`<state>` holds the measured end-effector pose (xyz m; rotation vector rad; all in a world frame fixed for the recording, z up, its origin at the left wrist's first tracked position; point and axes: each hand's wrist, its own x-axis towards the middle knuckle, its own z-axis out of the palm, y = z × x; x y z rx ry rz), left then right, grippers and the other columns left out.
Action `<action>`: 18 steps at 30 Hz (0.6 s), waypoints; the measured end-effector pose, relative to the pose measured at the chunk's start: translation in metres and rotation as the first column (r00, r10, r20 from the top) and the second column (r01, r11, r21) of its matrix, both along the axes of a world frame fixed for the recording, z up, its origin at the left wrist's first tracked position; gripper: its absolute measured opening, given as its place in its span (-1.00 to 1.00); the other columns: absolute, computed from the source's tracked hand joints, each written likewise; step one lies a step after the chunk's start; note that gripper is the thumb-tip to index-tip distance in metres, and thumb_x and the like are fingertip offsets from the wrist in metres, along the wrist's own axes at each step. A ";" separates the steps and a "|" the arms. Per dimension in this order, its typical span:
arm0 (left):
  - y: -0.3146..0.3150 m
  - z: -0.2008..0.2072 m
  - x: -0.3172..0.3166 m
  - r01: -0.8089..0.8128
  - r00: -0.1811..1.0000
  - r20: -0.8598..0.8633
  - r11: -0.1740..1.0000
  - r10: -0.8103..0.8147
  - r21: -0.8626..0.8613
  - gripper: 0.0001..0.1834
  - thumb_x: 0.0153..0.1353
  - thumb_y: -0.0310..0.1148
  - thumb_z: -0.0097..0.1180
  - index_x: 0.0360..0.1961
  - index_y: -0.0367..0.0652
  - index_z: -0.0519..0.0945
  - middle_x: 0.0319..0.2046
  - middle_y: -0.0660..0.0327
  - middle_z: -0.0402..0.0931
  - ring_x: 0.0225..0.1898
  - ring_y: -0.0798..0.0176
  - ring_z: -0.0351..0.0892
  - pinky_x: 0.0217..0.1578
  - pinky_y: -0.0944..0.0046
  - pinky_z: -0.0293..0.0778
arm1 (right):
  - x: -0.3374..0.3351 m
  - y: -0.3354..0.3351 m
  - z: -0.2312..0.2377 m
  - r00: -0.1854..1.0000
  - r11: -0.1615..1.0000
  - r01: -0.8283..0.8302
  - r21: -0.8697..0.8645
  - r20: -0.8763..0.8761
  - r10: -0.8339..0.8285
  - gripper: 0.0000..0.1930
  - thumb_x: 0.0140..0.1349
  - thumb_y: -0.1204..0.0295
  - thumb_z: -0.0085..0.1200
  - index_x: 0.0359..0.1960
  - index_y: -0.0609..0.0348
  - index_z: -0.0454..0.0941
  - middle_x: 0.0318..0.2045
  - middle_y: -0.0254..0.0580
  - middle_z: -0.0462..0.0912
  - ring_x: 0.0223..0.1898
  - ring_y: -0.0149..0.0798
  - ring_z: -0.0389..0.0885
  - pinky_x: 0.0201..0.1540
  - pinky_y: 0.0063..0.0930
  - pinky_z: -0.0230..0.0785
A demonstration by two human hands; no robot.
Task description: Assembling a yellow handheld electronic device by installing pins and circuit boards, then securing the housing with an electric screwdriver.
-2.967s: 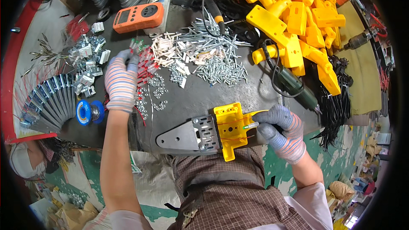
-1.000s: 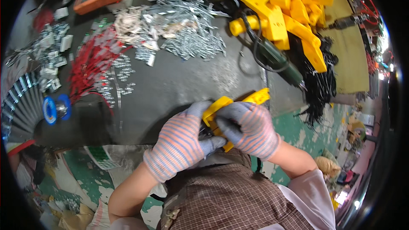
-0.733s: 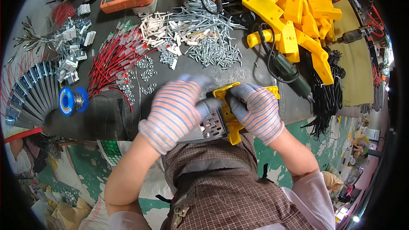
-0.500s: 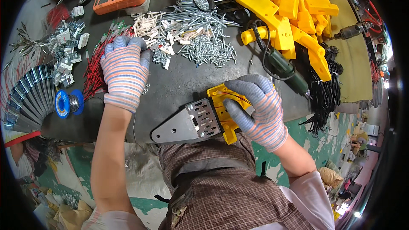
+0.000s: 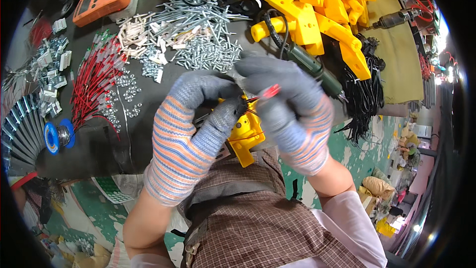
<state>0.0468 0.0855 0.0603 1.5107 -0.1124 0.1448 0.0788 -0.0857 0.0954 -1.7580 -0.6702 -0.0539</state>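
Observation:
Both hands wear striped gloves with grey fingers and meet above a yellow plastic housing [image 5: 246, 139] at the table's front edge. Thumb and forefinger of my left hand [image 5: 191, 129] pinch a thin dark wire at the housing's upper side. My right hand [image 5: 297, 109], partly smeared by motion, is closed around a small red-tipped wire piece [image 5: 271, 91] just right of the left fingertips. A red wire lies across the housing. The grey metal bracket joined to it is mostly hidden behind my left hand.
Red-wired parts [image 5: 94, 84], loose nuts [image 5: 130, 92], screws [image 5: 208, 52] and a solder spool [image 5: 58, 137] lie to the left and behind. An orange multimeter [image 5: 103, 1] sits far left. Yellow housings [image 5: 310, 25], a green power tool [image 5: 312, 67] and black cables [image 5: 359, 97] occupy the right.
My left hand has come from the red-wired parts to the yellow housing and closed in a pinch. My right hand has closed near it, now with the red-tipped wire piece. The view has shifted.

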 end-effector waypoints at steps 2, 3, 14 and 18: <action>0.008 -0.013 -0.004 0.022 1.000 -0.019 0.993 -0.020 0.112 -0.71 0.10 -0.44 0.30 -0.17 -0.27 0.54 -0.26 0.04 0.51 -0.26 0.07 0.57 -0.16 0.20 0.49 | -0.013 -0.006 0.010 0.900 0.954 0.258 0.150 -0.397 -0.181 -0.84 0.28 0.46 0.14 -0.17 0.24 0.50 -0.24 -0.08 0.68 -0.17 -0.33 0.63 -0.02 -0.40 0.46; 0.010 -0.023 -0.009 0.047 0.996 -0.086 0.938 -0.018 0.343 -0.62 0.06 -0.37 0.33 -0.12 -0.26 0.52 -0.24 0.00 0.52 -0.24 -0.03 0.57 -0.14 0.13 0.49 | -0.014 -0.022 0.009 0.902 0.953 0.225 0.203 -0.414 -0.125 -0.85 0.28 0.47 0.14 -0.17 0.25 0.51 -0.27 -0.09 0.68 -0.21 -0.35 0.64 -0.05 -0.43 0.46; 0.011 -0.025 -0.035 0.410 0.824 -0.508 0.882 -0.250 0.232 0.02 -0.15 -0.07 0.49 0.26 -0.36 0.26 0.04 -0.27 0.45 0.06 -0.25 0.49 0.12 0.03 0.40 | -0.020 -0.048 0.000 0.999 0.860 -0.047 -0.508 -0.030 0.036 -0.81 0.15 0.39 0.19 -0.19 0.08 0.68 -0.48 -0.20 0.56 -0.44 -0.15 0.56 -0.35 -0.36 0.41; -0.002 -0.023 -0.057 0.387 0.829 -0.513 0.891 -0.223 0.239 0.01 -0.15 -0.03 0.50 0.24 -0.36 0.28 0.04 -0.23 0.45 0.06 -0.22 0.50 0.14 0.03 0.40 | -0.044 -0.037 -0.013 1.000 0.784 -0.005 -0.620 0.013 0.017 -0.78 0.00 0.25 0.28 -0.29 -0.05 0.67 -0.45 -0.28 0.58 -0.47 -0.19 0.58 -0.39 -0.28 0.41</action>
